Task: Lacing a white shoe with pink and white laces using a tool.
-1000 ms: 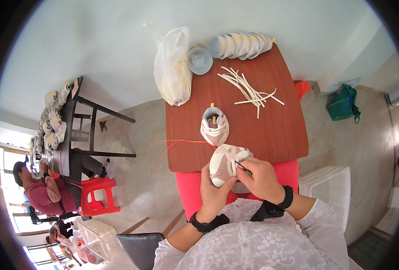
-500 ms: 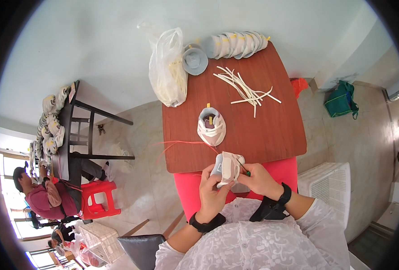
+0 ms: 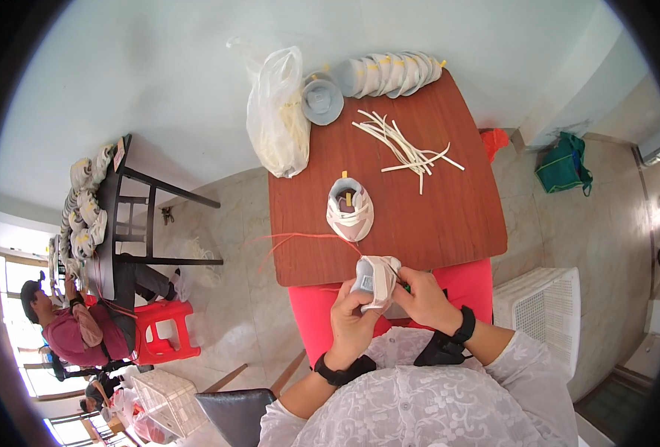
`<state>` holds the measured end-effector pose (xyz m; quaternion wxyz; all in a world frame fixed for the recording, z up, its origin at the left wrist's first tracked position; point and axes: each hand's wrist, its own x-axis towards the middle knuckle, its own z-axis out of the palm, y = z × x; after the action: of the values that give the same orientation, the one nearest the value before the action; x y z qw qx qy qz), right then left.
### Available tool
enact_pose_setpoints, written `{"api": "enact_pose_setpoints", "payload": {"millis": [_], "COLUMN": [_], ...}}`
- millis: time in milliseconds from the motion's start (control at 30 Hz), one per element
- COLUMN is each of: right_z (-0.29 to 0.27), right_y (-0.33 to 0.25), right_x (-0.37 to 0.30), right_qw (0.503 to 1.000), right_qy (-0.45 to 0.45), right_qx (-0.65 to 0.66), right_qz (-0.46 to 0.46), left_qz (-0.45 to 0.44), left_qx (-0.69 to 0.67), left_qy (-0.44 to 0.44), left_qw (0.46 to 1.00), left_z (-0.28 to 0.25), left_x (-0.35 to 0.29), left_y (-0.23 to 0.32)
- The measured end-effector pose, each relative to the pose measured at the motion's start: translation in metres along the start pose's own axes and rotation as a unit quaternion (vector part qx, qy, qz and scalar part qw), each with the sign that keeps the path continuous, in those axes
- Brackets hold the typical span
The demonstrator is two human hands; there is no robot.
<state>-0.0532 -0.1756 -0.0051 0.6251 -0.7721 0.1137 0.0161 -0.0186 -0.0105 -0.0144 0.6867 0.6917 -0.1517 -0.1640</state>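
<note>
Head view: your left hand [image 3: 352, 316] clamps the small shoe [image 3: 375, 279], toe pointing away; right hand [image 3: 419, 298] fingers pinch together at its right side.

- Clear plastic bag [image 3: 276, 112], stuffed with pale strips, slumps at the brown table's [image 3: 449, 216] far left corner, top centre of frame.
- Small yellow tag [image 3: 348, 200] pokes up inside the pale shoe [image 3: 350, 210] mid-table.
- Green bag [image 3: 563, 163] sits on the floor, upper right.
</note>
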Motion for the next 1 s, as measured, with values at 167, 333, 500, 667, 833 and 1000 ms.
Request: {"api": "enact_pose_setpoints", "payload": {"millis": [167,333,500,667,833,1000], "right_z": [-0.012,-0.022,0.001,-0.018,-0.063,-0.064], "right_y": [-0.012,-0.019,0.005,-0.008,-0.033,-0.048], "right_x": [0.0,-0.002,-0.012,0.0,0.004,0.008], "right_qw": [0.998,0.991,0.967,0.963,0.99,0.993], "right_qy": [-0.04,0.096,0.159,0.046,0.04,-0.024], "right_qx": [0.034,-0.023,0.196,0.265,0.131,-0.035], "right_qz": [0.03,-0.086,-0.037,-0.001,-0.037,-0.107], "left_qz": [-0.051,-0.131,-0.107,-0.15,-0.123,0.063], "left_qx": [-0.121,-0.363,-0.414,-0.305,-0.318,-0.031], "left_qy": [0.029,0.059,0.007,-0.066,-0.152,-0.129], "left_qw": [0.991,0.921,0.904,0.938,0.928,0.989], "left_z": [-0.004,-0.011,-0.002,0.0,-0.016,-0.025], "left_x": [0.0,0.015,0.012,0.002,0.016,0.029], "left_y": [0.0,0.005,0.003,-0.012,0.0,0.029]}}
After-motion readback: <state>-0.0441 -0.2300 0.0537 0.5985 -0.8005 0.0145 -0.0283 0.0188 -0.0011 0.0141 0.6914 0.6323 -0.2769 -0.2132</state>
